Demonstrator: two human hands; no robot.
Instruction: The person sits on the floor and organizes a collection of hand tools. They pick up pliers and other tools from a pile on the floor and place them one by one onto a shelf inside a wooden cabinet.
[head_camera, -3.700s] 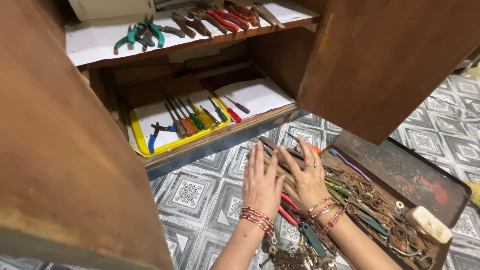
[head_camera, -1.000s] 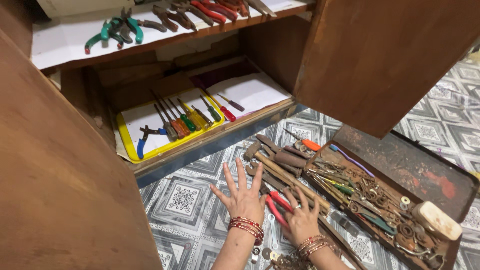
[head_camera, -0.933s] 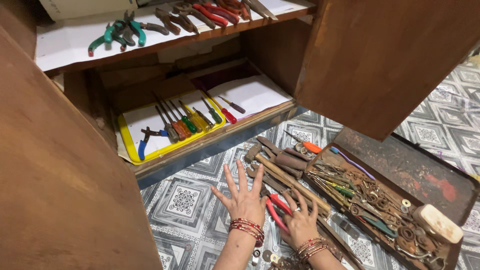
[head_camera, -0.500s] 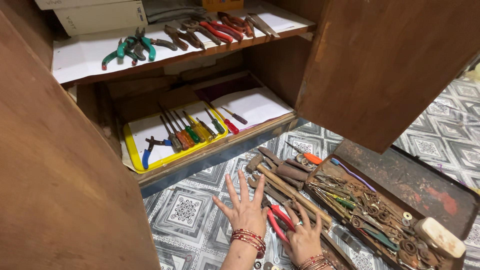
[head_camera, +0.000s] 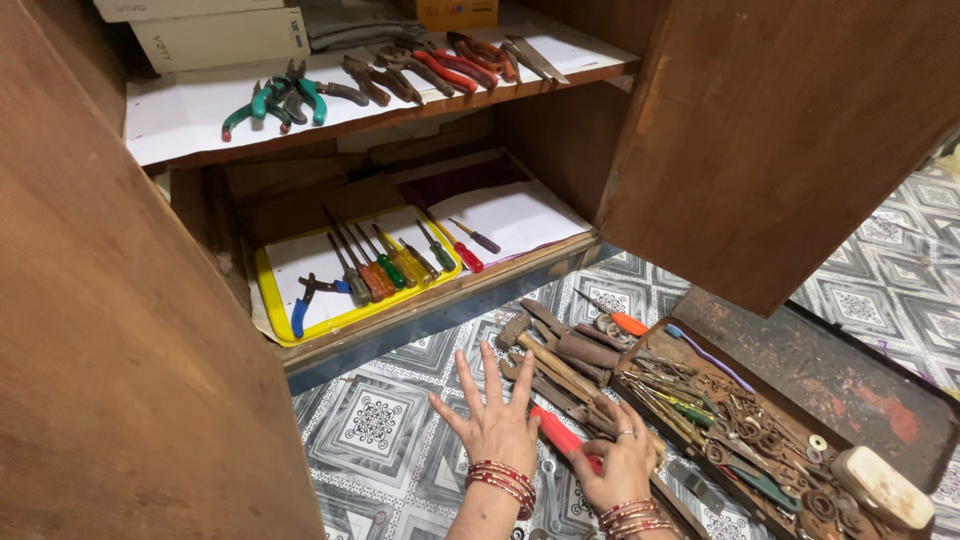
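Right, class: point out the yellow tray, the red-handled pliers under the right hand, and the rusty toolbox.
Yellow tray (head_camera: 275, 318): head view, on its front left rim.
Red-handled pliers (head_camera: 556, 432): head view, on the red handle.
Rusty toolbox (head_camera: 840, 370): head view, on the open lid's bare inside.

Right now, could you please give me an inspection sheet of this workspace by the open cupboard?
Surface: patterned tile floor, tools lying on it.
Job's things: red-handled pliers among rusty hammers and tools.
Clutter: rusty metal toolbox full of screwdrivers, washers and bits.
Grippers: left hand spread open above the floor; right hand on the red-handled pliers.
Cables: nothing seen.
Surroundings: wooden cupboard, doors open; yellow tray of screwdrivers on the lower shelf; pliers lined up on the upper shelf.
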